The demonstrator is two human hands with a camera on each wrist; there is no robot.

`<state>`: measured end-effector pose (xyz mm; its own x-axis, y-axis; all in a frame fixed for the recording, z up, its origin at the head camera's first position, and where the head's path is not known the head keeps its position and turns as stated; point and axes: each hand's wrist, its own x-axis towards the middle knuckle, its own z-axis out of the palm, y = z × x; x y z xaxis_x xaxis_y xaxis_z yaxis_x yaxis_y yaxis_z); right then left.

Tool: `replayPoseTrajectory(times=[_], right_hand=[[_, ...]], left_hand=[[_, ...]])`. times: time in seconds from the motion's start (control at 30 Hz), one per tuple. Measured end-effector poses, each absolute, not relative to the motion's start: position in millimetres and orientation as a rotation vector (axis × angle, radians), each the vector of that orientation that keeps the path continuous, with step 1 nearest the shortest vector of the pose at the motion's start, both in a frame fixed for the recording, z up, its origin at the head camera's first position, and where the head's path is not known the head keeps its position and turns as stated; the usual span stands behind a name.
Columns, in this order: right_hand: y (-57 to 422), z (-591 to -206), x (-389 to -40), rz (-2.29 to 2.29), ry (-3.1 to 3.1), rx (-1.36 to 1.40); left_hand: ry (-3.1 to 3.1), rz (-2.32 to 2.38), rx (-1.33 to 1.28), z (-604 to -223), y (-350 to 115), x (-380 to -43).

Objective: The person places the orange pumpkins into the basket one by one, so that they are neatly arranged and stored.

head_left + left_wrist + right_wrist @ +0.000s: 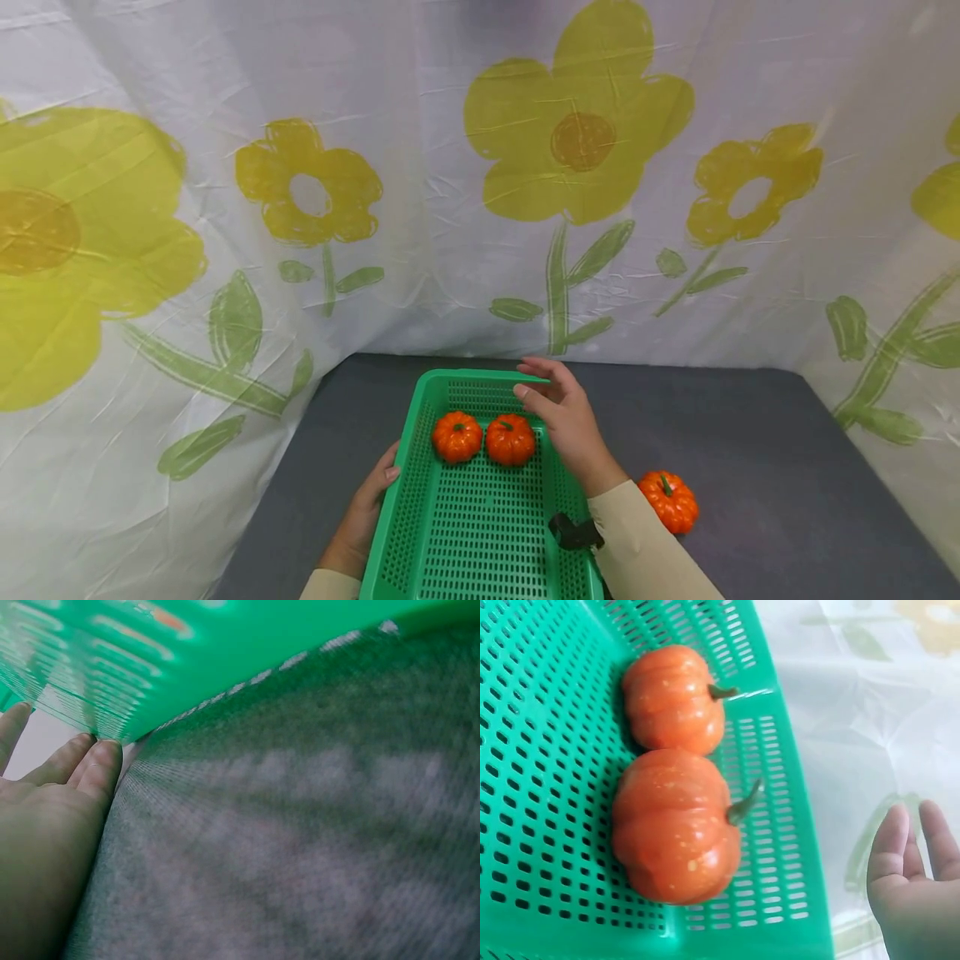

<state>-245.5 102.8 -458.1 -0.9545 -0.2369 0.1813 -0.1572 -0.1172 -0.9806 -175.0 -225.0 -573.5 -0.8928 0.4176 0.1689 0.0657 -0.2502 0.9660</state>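
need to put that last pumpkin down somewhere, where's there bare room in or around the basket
The near half of the green basket is bare, below the two pumpkins. The grey table is open right of the loose pumpkin. The basket's far end is crowded: both pumpkins sit there with the right hand above.
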Motion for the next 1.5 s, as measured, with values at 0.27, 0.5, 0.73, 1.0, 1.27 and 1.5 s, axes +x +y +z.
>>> replayPoseTrajectory(times=[0.27, 0.5, 0.73, 1.0, 1.27, 1.5], right_hand=[[114.7, -448.5, -239.9, -2.276, 2.069, -0.49], [124.8, -444.1, -233.7, -2.289, 2.07, -0.484], [137.0, -441.7, -226.0, -2.28, 2.078, -0.489], [153.2, -444.8, -216.4, -2.226, 2.158, -0.464], [171.3, -450.4, -213.5, -2.234, 2.193, -0.457], [189.6, -451.9, -208.8, -2.274, 2.169, -0.446]], left_hand=[[1.745, 2.243, 0.61, -569.5, -222.9, -175.6], [1.72, 2.222, 0.559, -567.2, -222.5, -173.6], [1.707, 2.234, 0.621, -569.7, -225.1, -174.7], [1.733, 2.244, 0.553, -570.4, -224.3, -172.4], [1.696, 2.294, 0.434, -566.1, -219.9, -168.5], [1.722, 2.27, 0.51, -570.6, -221.9, -171.6]])
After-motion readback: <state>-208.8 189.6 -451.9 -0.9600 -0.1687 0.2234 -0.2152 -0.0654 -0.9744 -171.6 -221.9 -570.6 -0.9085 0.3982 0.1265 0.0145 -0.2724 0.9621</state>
